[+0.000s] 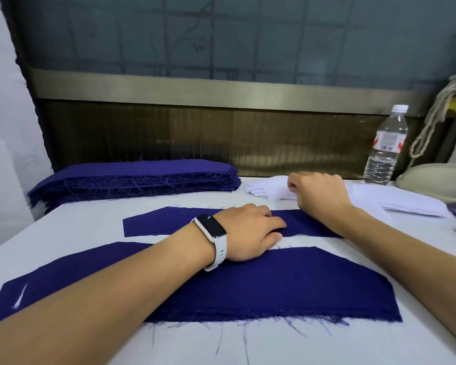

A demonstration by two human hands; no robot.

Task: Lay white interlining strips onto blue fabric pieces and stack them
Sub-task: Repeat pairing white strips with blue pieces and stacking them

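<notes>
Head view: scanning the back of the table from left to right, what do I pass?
Stack of blue fabric pieces → white interlining strips, fanned out → right hand, fingers curled on those strips → water bottle → hanging beige cord.

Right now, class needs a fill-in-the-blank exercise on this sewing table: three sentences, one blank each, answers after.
1. The watch sits on the ____ wrist.
2. The right hand is at the pile of ____ interlining strips.
3. In front of the blue stack, ____ single blue pieces lie flat.
Answers: left; white; two.
</notes>
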